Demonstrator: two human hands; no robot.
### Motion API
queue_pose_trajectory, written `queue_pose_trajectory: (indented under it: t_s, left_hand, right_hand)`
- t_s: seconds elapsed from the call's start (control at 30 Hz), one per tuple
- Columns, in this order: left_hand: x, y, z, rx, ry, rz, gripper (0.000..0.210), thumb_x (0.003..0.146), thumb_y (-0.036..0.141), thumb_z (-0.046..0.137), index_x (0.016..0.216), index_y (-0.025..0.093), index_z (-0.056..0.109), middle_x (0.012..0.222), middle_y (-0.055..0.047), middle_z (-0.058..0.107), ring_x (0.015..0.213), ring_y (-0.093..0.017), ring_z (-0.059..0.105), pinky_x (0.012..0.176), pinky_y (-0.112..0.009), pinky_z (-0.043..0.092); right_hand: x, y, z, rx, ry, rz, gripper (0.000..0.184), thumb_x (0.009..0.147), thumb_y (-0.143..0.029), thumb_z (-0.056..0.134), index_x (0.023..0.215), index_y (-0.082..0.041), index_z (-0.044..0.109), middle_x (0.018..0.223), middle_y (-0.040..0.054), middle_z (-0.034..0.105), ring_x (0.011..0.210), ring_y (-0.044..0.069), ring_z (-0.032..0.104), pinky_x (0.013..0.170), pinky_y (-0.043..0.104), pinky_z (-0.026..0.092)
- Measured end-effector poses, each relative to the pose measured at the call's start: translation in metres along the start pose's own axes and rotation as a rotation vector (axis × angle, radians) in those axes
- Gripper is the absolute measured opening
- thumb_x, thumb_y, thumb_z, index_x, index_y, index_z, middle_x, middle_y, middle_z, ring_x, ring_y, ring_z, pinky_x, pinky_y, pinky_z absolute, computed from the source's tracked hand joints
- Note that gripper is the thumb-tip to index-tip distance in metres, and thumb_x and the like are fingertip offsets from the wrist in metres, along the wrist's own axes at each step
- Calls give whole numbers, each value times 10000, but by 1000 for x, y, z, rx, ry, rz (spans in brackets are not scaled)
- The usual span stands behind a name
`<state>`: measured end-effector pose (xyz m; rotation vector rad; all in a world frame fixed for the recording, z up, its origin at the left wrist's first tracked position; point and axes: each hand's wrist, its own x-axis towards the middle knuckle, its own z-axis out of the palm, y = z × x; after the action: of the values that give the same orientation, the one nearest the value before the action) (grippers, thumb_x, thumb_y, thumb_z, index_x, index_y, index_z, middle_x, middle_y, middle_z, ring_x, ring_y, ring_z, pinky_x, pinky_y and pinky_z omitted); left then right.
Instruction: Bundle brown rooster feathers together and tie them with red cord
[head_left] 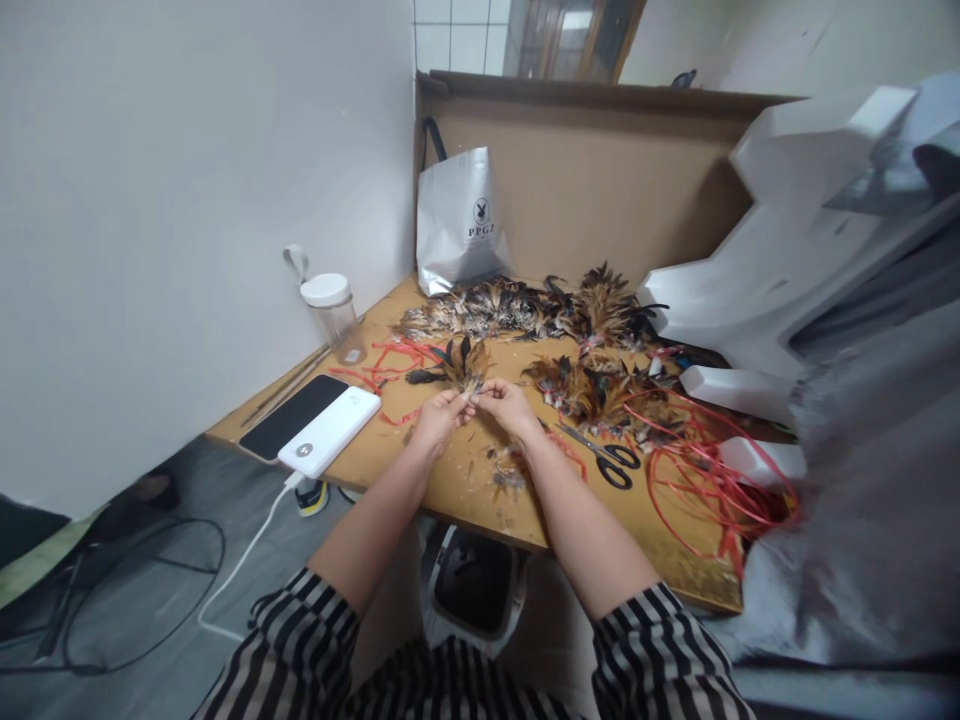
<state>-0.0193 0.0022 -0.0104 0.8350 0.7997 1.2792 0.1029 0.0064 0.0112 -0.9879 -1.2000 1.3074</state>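
A small bunch of brown and black feathers (463,362) fans out above the middle of the table, its quill ends down in my fingers. My left hand (441,415) is closed on those quill ends. My right hand (506,405) meets it from the other side, its fingers pinched on the same bunch. Behind lies a long heap of loose feathers (517,310). Tied-looking feather bundles (600,390) rest right of my hands. Black-handled scissors (611,458) lie close to my right wrist. Feather scraps (510,470) are scattered below my hands.
Red plastic strips (697,480) tangle at the right, with more strips (386,365) at left. A phone (296,415), a white power bank (330,432) and a lidded jar (335,318) stand left. A silver bag (459,225) is behind; a bin (476,585) sits below the edge.
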Motion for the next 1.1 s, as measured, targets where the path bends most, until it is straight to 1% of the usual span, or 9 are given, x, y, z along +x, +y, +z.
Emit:
queue_pose_trajectory:
  t_s: [0.07,0.13,0.23,0.33,0.5,0.63,0.83,1.1]
  left_hand:
    - [0,0,0,1,4,2,193,603,245,683,645,101,561,538,-6,553,482,-51,488,478,-164,360]
    - [0,-1,0,7,1,0,193,603,247,683,638,99,564,551,-10,560,484,-48,488,481,-164,362]
    - [-1,-1,0,13,-21,-4,198,599,253,687,637,97,572,559,-12,567,487,-47,491,486,-163,364]
    - [-2,1,0,19,-48,-1,210,606,271,686,648,92,585,581,-24,585,501,-53,505,495,-167,372]
    - [-3,2,0,34,-77,-18,232,632,301,672,707,90,609,646,-50,617,545,-73,544,525,-185,395]
    - [-1,-2,-1,40,-59,-24,241,634,316,671,695,91,605,617,-48,609,535,-73,541,520,-186,395]
    - [-1,-2,0,54,-39,-27,257,590,320,699,658,91,604,601,-41,597,504,-62,511,509,-191,391]
    - [-2,-1,1,85,-39,-15,279,573,346,704,628,95,596,572,-36,586,492,-64,503,496,-189,377]
  right_hand:
    - [0,0,0,23,-5,7,273,482,-283,720,640,-163,534,536,-32,584,474,86,496,530,220,385]
    - [0,0,0,30,18,11,260,496,-296,710,623,-163,526,495,-42,559,444,77,463,495,210,354]
    - [0,0,0,26,59,16,250,506,-313,697,597,-165,517,457,-57,516,420,67,420,464,201,309]
    - [0,0,1,2,73,8,243,519,-325,683,575,-167,507,443,-64,487,415,63,393,457,202,286]
    - [1,2,2,-52,119,-28,248,527,-337,676,574,-165,505,468,-61,480,436,66,385,467,205,284]
    - [4,8,1,-113,155,-86,230,554,-338,660,596,-163,517,496,-56,479,454,70,381,475,207,285]
    - [7,15,-3,-158,133,-127,243,568,-363,657,597,-165,520,513,-41,498,473,83,401,482,212,297]
    - [5,11,-1,-115,124,-110,257,549,-363,675,585,-161,520,505,-45,494,471,78,403,485,208,307]
